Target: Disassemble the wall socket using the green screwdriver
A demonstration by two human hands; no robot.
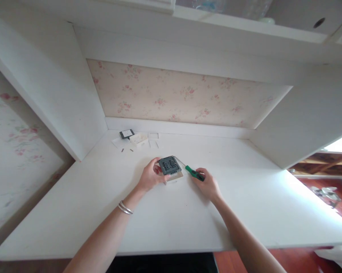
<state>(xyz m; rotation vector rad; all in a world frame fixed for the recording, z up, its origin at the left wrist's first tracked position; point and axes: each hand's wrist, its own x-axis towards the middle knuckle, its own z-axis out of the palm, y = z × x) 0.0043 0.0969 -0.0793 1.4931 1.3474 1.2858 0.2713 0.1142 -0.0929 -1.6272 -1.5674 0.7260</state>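
A dark grey square panel (170, 165), which looks like the inner plate of a wall switch or socket, is tilted up in my left hand (152, 175). The thumb presses its near edge and the fingers are at its left side. In my right hand (207, 183) is a screwdriver (193, 172) with a green and black handle. Its thin shaft points left toward the panel's upper right corner; whether the tip touches is too small to tell. Below the panel a pale flat piece (177, 177) shows in part; whether it is joined to the panel I cannot tell.
Toward the back left of the white desk (245, 204) lie a dark unit with a white face (127, 133), a cream box-like part (139, 139), a thin white frame (153, 135) and several small strips. Side panels and an overhead shelf (250, 24) enclose the desk.
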